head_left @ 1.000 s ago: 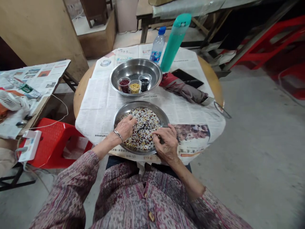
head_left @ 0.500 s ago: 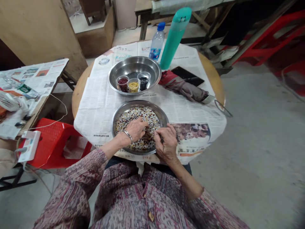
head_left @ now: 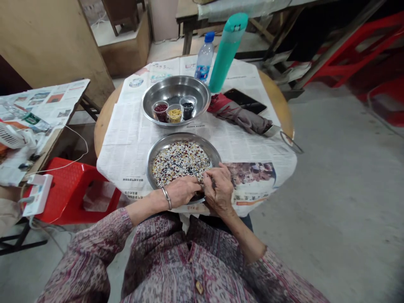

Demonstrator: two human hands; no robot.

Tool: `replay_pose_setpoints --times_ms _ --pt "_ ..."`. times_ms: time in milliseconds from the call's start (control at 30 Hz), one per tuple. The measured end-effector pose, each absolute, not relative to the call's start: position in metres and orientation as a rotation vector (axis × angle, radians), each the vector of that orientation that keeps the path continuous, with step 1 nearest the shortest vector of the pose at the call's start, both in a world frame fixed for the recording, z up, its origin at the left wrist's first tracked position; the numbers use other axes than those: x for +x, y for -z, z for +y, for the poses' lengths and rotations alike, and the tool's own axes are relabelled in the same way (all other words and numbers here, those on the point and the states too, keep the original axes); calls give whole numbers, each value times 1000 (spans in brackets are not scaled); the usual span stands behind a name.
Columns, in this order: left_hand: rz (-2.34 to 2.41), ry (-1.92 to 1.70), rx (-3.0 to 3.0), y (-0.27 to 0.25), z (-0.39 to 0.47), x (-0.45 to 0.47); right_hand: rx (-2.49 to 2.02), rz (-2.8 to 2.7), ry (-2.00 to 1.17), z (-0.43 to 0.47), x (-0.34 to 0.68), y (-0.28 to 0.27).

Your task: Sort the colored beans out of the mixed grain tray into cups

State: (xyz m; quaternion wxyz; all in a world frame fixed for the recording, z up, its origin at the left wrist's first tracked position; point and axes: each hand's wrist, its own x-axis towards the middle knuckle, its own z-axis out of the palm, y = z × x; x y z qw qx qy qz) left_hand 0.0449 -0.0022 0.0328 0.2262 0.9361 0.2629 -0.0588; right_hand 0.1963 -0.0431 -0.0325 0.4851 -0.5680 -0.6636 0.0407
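A shallow metal basin (head_left: 152, 148) near the table's front edge holds a mix of white grains with red, yellow and black beans (head_left: 181, 160). Over its near side is my left hand (head_left: 183, 190), a silver bracelet on its wrist, fingers pressed together and meeting my right fingers. My right hand (head_left: 220, 189) is curled closed at the basin's right rim. What either hand pinches is hidden. Behind stands a larger metal basin (head_left: 151, 90) with three clear cups: red beans (head_left: 160, 112), yellow beans (head_left: 174, 114) and black beans (head_left: 188, 110).
Newspaper (head_left: 120, 139) covers the round table. A water bottle (head_left: 204, 59), a teal bottle (head_left: 227, 52), a folded umbrella (head_left: 241, 117) and a dark phone (head_left: 246, 101) are at the back right. A red stool (head_left: 71, 189) carrying a power strip (head_left: 39, 194) stands left.
My left hand has moved from the middle of the grain mix toward me and right, up to my right fingers. The right hand stays at the rim.
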Motion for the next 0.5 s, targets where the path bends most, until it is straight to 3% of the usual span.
replay_pose_setpoints --times_ms 133,400,500 --pt "795 107 2761 -26 14 49 -1403 -1603 -113 -43 196 33" --pt "1513 -129 2548 -28 57 29 -1373 -1583 -120 -42 196 33" --pt "1398 -171 2573 -30 56 22 -1350 -1581 -94 -41 197 34"
